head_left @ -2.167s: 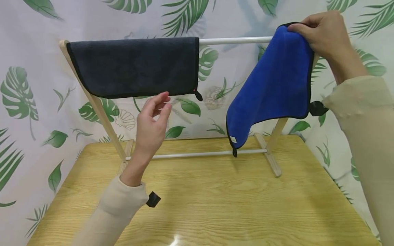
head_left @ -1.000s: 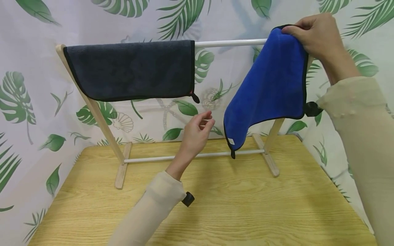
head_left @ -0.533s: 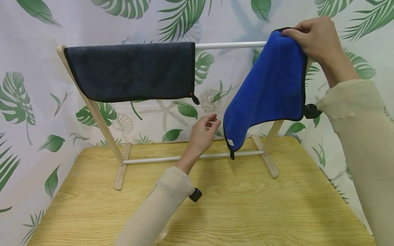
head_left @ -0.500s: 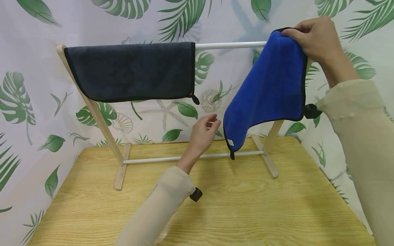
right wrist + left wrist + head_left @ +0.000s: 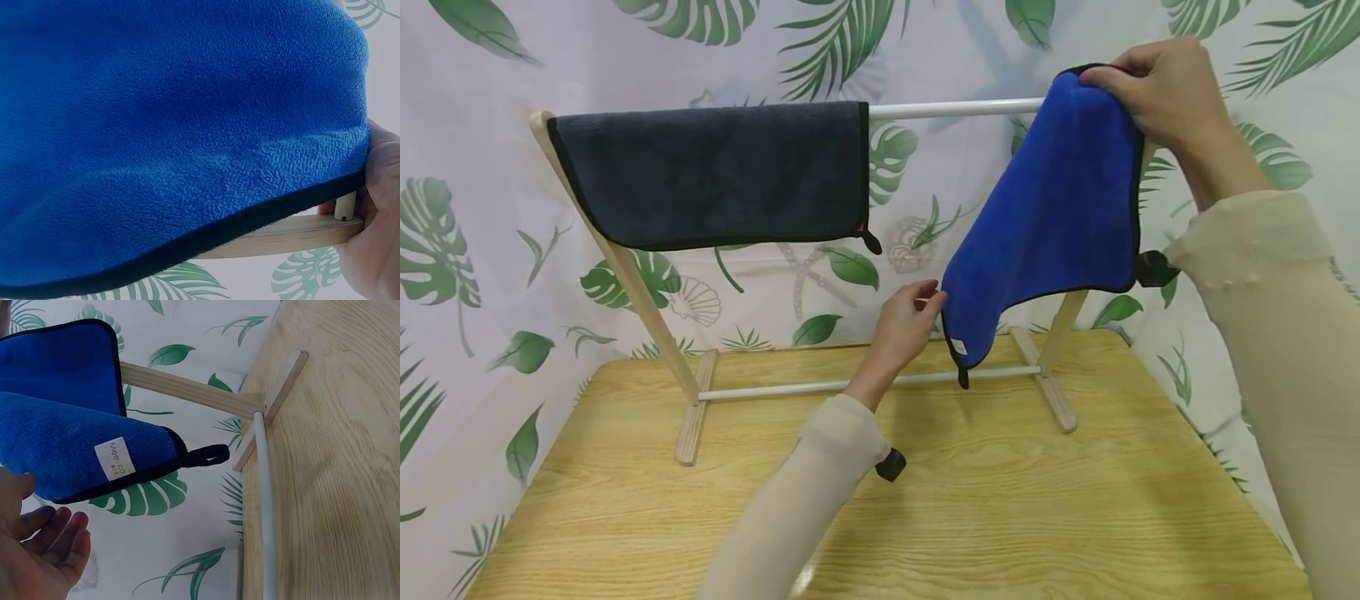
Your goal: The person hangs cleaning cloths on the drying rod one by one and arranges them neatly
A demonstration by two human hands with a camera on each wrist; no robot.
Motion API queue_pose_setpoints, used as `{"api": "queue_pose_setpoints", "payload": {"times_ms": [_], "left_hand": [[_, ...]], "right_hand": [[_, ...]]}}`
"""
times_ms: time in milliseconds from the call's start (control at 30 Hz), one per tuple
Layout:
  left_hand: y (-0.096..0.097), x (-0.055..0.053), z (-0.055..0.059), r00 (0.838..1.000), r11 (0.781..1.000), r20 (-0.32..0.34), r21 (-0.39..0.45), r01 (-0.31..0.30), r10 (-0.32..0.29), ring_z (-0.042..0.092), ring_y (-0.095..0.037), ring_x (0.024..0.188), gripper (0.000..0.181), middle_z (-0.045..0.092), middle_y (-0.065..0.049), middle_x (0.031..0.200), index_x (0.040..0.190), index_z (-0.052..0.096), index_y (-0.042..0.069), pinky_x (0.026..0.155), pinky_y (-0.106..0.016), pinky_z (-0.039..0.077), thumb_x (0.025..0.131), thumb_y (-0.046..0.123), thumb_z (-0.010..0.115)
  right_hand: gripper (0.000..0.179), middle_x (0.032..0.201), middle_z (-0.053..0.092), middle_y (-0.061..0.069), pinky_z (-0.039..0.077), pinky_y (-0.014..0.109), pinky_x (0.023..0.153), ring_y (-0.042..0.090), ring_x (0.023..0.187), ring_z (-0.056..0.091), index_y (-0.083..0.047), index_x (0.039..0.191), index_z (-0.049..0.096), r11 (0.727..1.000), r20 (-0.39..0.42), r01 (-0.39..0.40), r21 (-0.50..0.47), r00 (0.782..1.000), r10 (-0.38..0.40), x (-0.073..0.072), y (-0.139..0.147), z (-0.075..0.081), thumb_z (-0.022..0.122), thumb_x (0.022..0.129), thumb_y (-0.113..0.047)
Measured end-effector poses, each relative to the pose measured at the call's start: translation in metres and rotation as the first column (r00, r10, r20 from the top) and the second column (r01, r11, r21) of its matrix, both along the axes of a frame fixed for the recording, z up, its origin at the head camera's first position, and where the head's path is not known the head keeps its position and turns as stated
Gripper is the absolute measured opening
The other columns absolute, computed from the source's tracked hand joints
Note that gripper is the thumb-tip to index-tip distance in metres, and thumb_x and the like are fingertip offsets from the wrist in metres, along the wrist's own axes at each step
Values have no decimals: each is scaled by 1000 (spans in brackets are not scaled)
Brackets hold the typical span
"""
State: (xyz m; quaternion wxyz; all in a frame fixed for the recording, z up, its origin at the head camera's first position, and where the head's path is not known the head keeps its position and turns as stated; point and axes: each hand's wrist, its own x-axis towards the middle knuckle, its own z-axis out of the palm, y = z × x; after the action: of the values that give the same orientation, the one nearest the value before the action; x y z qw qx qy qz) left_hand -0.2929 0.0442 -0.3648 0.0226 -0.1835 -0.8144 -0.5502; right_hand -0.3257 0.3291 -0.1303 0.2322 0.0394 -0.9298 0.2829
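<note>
A blue towel (image 5: 1045, 208) with black edging hangs in slanting folds at the right end of the white upper rail (image 5: 955, 109). My right hand (image 5: 1172, 96) pinches its top edge there, thumb in front; the far fingers are partly hidden. My left hand (image 5: 906, 325) is at the towel's lower left edge, fingers loosely bent and apart. In the left wrist view the thumb (image 5: 24, 485) lies by the cloth, and whether it touches cannot be told. Near the lowest corner are a white label (image 5: 115, 459) and a black loop (image 5: 206, 456).
A dark grey towel (image 5: 715, 175) with a black border is draped over the rail's left part. The wooden rack, with its left leg (image 5: 640, 292) and lower white bar (image 5: 790, 389), stands on a wood-grain table (image 5: 1037, 517). Behind hangs a leaf-patterned cloth (image 5: 467, 275).
My left hand has moved right, from below the grey towel to the blue towel's lower left edge. The right hand keeps its pinch on the blue towel at the rail.
</note>
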Motion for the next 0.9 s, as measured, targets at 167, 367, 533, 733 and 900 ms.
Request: {"api": "queue_pose_setpoints", "payload": {"times_ms": [167, 367, 533, 733, 900], "left_hand": [[7, -3, -2, 1000, 1000, 15, -23, 12, -12, 66, -25, 115, 44, 66, -11, 132, 143, 60, 5, 91, -34, 55, 109, 32, 55], [11, -4, -1, 992, 997, 116, 67, 45, -52, 65, -26, 118, 48, 68, -13, 130, 144, 60, 4, 97, -39, 52, 109, 37, 52], [10, -6, 0, 961, 968, 245, 242, 67, -128, 68, -26, 107, 43, 71, -15, 118, 136, 66, 2, 95, -40, 55, 109, 34, 54], [5, -5, 8, 882, 838, 388, 546, 13, -267, 71, -24, 104, 43, 72, -13, 112, 130, 65, -4, 93, -35, 56, 109, 32, 56], [0, 2, 22, 837, 715, 412, 698, -35, -361, 66, -17, 86, 31, 70, -6, 92, 104, 70, 3, 80, -30, 54, 109, 31, 56]], "right_hand": [[56, 82, 55, -19, 44, 6, 66, 0, 69, 55, 5, 128, 69, 1000, 1, 3, -7, 1000, -3, 1, 0, 0, 58, 104, -45], [56, 81, 55, -18, 44, 7, 65, 1, 68, 56, 5, 128, 69, 1000, 2, -7, -14, 1000, 7, 2, -2, 0, 58, 104, -44], [55, 80, 55, -18, 44, 7, 65, 0, 67, 55, 5, 127, 69, 1000, 0, -7, 2, 1000, 7, 1, -4, 1, 58, 105, -44], [55, 84, 55, -17, 43, 10, 68, -1, 70, 54, 3, 129, 70, 1000, -4, 0, 28, 1000, 0, 0, -4, 1, 56, 105, -45], [55, 85, 54, -16, 43, 11, 69, 0, 71, 53, 3, 130, 68, 1000, 10, 8, 20, 1000, -8, 2, -2, 1, 56, 105, -44]]}}
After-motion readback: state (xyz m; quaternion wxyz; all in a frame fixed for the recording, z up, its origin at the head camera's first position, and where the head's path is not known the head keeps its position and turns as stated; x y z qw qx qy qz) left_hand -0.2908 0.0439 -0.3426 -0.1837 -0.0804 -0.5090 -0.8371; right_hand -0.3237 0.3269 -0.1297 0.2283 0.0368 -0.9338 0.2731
